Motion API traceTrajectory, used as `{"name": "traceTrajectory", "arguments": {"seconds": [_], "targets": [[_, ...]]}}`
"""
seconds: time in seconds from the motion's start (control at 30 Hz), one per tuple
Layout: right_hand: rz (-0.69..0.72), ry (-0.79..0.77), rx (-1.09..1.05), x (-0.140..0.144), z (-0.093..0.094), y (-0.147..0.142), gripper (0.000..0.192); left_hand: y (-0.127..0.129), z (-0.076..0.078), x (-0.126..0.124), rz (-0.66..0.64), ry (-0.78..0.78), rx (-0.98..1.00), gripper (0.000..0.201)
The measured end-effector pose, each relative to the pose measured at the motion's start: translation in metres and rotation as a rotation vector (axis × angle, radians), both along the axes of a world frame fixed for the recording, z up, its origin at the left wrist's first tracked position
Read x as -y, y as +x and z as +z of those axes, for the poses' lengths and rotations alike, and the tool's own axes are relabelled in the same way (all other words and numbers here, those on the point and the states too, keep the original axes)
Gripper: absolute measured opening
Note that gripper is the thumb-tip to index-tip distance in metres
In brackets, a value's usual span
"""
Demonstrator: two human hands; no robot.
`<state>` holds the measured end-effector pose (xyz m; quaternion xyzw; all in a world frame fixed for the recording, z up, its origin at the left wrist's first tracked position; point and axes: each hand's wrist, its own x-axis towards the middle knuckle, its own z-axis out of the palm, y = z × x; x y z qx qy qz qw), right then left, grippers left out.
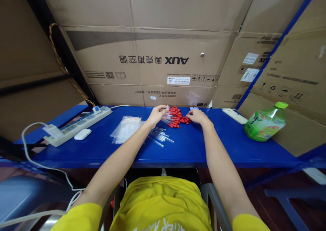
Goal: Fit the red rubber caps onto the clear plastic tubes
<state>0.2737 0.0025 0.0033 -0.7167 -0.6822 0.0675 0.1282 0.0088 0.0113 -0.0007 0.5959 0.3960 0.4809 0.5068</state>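
Observation:
My left hand [158,115] is closed in a pinch, with the end of a clear thin tube showing at its fingertips. Just right of it lies a heap of clear tubes with red caps [175,115]. My right hand [198,117] is closed at the edge of a small pile of loose red caps [186,120]; whatever is between its fingertips is too small to make out. Several uncapped clear tubes [161,138] are spread below my left hand. Partly behind my left forearm, a stack of clear plastic bags [126,130] rests on the blue table [183,153].
A power strip [81,124] with plugs and a white earphone case [83,134] are on the left. To the right stand a green drink bottle [266,122] and a white flat device [234,116]. Cardboard [152,68] walls the back.

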Motion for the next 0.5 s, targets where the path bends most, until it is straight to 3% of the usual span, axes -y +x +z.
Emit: {"name": "traceTrajectory", "arguments": {"seconds": [0.13, 0.23, 0.33, 0.5], "targets": [[0.004, 0.007, 0.007, 0.003, 0.003, -0.004, 0.030, -0.009, 0.004, 0.000, 0.063, 0.399, -0.477, 0.018], [0.014, 0.059, 0.018, 0.007, 0.005, -0.009, 0.030, -0.019, 0.010, 0.000, -0.072, 0.649, -0.809, 0.019], [0.027, 0.127, 0.024, 0.010, 0.009, -0.016, 0.029, -0.028, 0.016, -0.003, -0.263, 0.677, -0.910, 0.022], [0.175, 0.250, -0.015, 0.011, 0.016, -0.032, 0.026, -0.037, 0.016, -0.009, -0.373, 0.599, -0.987, 0.018]]}}
